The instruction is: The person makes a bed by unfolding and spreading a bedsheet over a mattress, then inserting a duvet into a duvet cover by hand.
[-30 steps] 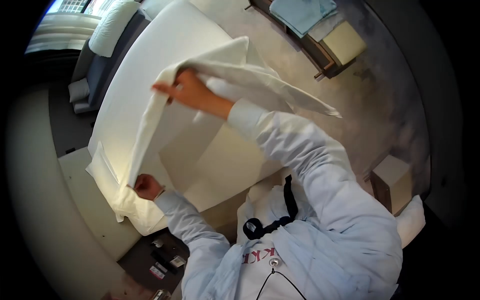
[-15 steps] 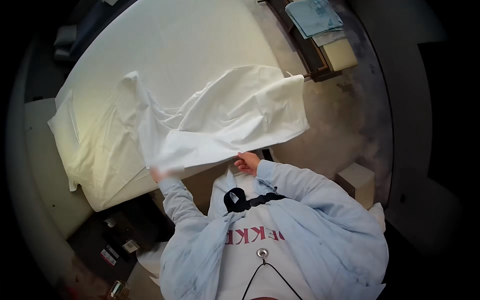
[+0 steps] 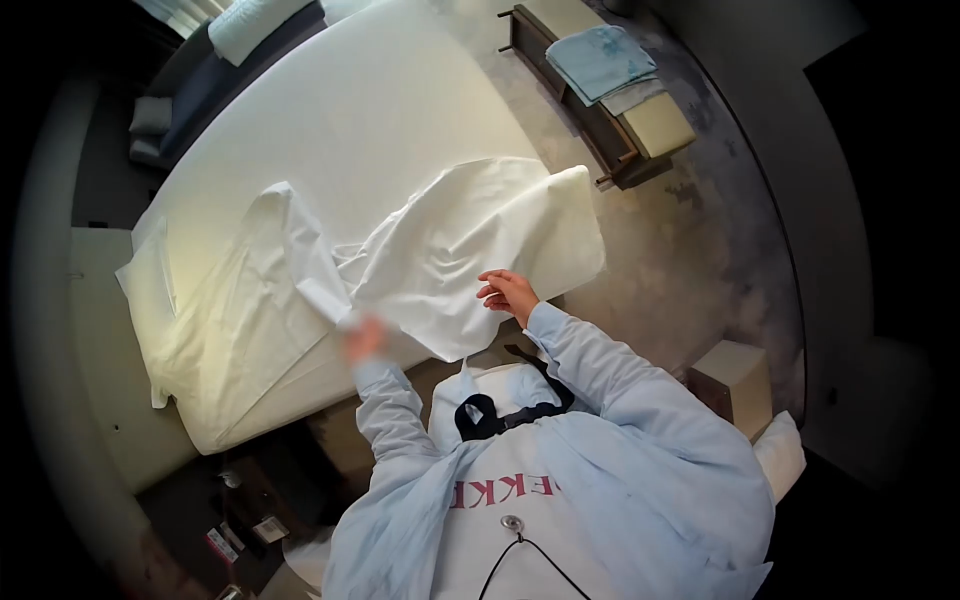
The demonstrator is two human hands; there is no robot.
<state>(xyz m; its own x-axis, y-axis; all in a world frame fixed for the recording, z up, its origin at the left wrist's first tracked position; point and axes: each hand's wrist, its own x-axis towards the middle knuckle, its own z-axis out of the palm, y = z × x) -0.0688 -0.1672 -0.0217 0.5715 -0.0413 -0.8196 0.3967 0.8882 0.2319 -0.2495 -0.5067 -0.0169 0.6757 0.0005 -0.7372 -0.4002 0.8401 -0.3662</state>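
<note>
A crumpled white bed sheet (image 3: pixel 450 240) lies over the near part of a large mattress (image 3: pixel 330 110) with a smooth white cover. My right hand (image 3: pixel 512 294) hovers over the sheet's near right part, fingers apart and curved, gripping nothing. Close to the near edge of the sheet is my left hand (image 3: pixel 365 338); it is smeared, so its fingers and any hold on the cloth cannot be made out. Between the two hands, a corner of the sheet droops over the mattress edge toward my body.
On the right, a bench (image 3: pixel 655 130) carries folded blue cloths (image 3: pixel 600 65). A pale box-shaped stool (image 3: pixel 735 380) stands at my right, with a white pillow (image 3: pixel 780 455) behind it. Small items (image 3: pixel 270 528) lie on a dark surface at lower left. A sofa (image 3: pixel 240 80) is beyond the bed.
My right hand has let go of the sheet's near edge and risen over the cloth. My left hand has shifted right. The straight near edge has slackened and dropped to a drooping corner.
</note>
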